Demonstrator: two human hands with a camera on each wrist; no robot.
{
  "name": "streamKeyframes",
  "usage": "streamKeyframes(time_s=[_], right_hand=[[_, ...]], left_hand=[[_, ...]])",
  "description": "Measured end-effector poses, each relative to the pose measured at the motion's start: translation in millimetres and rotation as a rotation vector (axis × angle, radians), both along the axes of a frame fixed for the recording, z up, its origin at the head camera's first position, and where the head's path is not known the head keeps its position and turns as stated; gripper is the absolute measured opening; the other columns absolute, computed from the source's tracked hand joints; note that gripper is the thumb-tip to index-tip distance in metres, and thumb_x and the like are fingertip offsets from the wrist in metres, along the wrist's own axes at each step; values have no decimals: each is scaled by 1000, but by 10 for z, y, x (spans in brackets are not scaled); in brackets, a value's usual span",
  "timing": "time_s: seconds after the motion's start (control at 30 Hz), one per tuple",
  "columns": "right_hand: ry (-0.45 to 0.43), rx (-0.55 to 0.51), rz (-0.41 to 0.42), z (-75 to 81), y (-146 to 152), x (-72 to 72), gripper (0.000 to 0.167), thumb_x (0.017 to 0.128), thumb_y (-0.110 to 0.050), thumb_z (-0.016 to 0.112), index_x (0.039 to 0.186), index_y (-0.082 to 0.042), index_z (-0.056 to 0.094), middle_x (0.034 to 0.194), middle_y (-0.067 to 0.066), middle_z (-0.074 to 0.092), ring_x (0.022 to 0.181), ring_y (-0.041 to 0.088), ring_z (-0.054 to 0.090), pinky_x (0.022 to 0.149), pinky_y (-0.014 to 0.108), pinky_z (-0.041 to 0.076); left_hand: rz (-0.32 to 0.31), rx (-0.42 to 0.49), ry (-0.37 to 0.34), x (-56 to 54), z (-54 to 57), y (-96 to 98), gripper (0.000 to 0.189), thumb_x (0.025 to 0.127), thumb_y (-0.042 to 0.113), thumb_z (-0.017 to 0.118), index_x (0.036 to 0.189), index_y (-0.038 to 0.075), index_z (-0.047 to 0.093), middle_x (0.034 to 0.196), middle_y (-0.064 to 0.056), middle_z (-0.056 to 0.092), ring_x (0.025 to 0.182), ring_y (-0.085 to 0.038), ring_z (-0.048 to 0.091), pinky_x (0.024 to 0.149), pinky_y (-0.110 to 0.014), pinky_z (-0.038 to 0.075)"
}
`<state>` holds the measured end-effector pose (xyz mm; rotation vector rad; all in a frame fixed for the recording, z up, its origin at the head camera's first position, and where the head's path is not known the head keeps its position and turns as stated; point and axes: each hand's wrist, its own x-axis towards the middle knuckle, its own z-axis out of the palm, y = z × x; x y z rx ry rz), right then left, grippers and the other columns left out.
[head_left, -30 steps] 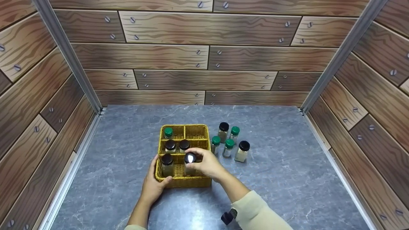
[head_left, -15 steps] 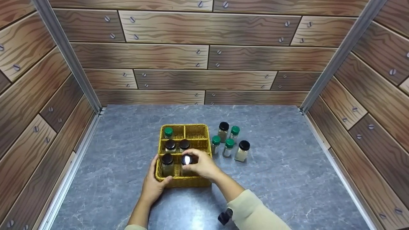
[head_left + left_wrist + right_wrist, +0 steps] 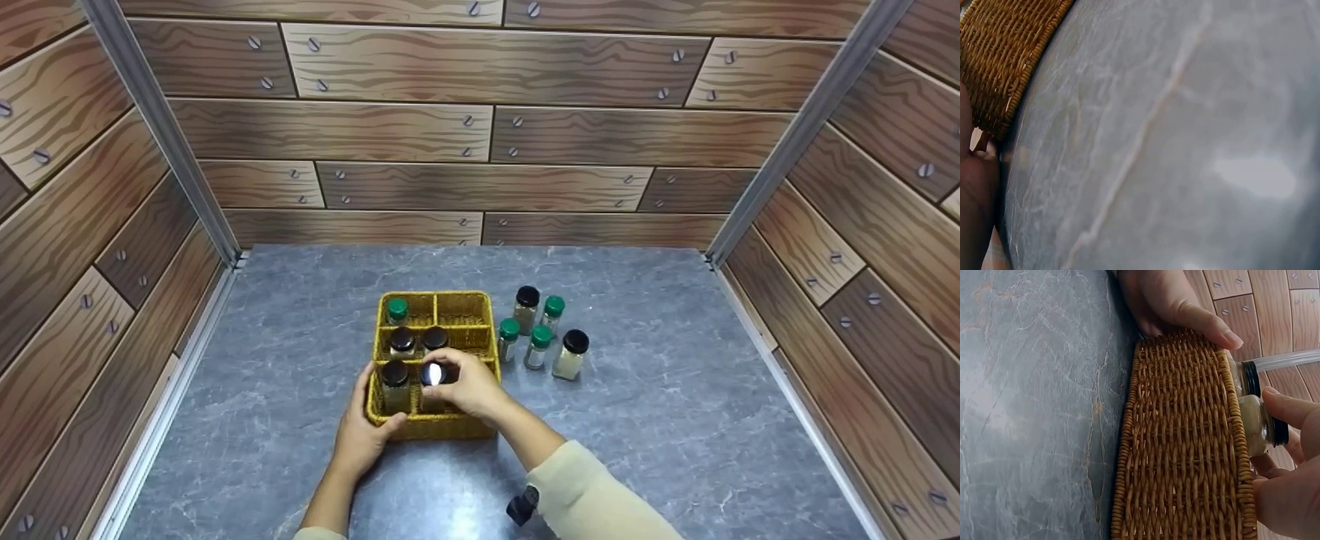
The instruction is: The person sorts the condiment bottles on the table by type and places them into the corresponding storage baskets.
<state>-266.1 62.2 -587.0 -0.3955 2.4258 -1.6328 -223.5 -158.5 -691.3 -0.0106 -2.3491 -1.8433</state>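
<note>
My right hand (image 3: 472,386) pinches a black-lidded glass spice jar (image 3: 1253,424) by its lid, thumb and fingers on opposite sides. The jar stands upright in the front compartment of a yellow-brown woven basket (image 3: 450,429), its lower part behind the front wall. Just left of it, in the same compartment, is another black-lidded jar (image 3: 395,386). My left hand (image 3: 360,439) grips the basket's front left corner, thumb at the front rim and fingers along the left side. In the middle row stand two more black-lidded jars (image 3: 403,341), and a green-capped jar (image 3: 397,309) is at back left.
Right of the basket, several spice jars stand close together on the grey marbled table (image 3: 660,420): green-capped jars (image 3: 537,349) and two black-lidded ones, a dark-filled jar (image 3: 526,307) and a pale-filled jar (image 3: 571,356). Wood-patterned walls (image 3: 480,135) enclose the back and sides.
My right hand has slid the held jar a little to the left within the front compartment, closer to the other jar there. My left hand and the basket stay in place.
</note>
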Motion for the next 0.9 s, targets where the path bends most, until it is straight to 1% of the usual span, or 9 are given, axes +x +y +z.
streamKeyframes(time_s=[0.1,0.37,0.5,0.57,0.67,0.77,0.83,0.9], right_hand=[[-10,-7,-12,-17,-17,0,45,83,-6,90,124,-18,77,137,15,73,130,47,64,111,55,53],[-44,30,-43,-36,-57,11,47,82,-8,92,124,-22,77,143,17,70,126,40,66,110,55,53],[-46,54,-56,-50,-71,7,46,82,-9,92,124,-23,78,142,18,70,123,39,68,106,53,57],[-48,55,-56,-55,-77,4,46,83,-8,91,124,-23,78,142,20,70,122,41,68,103,50,59],[-53,46,-57,-54,-83,2,46,83,-8,91,125,-21,78,140,24,70,120,43,69,97,46,61],[-59,45,-68,-46,-86,4,46,83,-8,91,125,-21,79,135,25,72,115,38,71,92,42,62],[-54,59,-79,-41,-90,9,47,82,-10,92,125,-23,79,131,23,75,112,34,71,92,41,62],[-41,71,-87,-41,-94,12,47,82,-11,93,125,-23,79,130,21,76,113,33,72,96,43,61]], left_hand=[[-2,2,-1,-3,0,-5,108,83,21,93,171,22,31,166,-21,50,143,-38,56,119,-56,44],[-4,-6,-10,-2,-1,-17,108,84,23,93,172,23,30,167,-20,49,145,-39,54,119,-56,44],[-3,-11,-6,-5,-1,-16,108,84,23,93,172,23,30,167,-20,50,144,-38,56,118,-56,45],[0,-17,-10,-6,-5,-18,108,84,23,93,172,24,30,167,-20,50,143,-38,57,117,-56,45],[3,-28,-20,-7,-12,-23,108,84,24,93,172,25,29,167,-19,49,142,-38,57,116,-56,45],[3,-24,-22,-5,-15,-24,108,84,24,93,172,25,29,168,-19,48,143,-39,57,117,-56,45],[3,-19,-20,-4,-16,-22,108,84,24,93,172,25,29,168,-19,48,142,-38,57,117,-55,45],[2,-14,-17,-1,-16,-18,109,84,23,93,172,25,29,168,-19,48,142,-37,57,117,-55,46]])
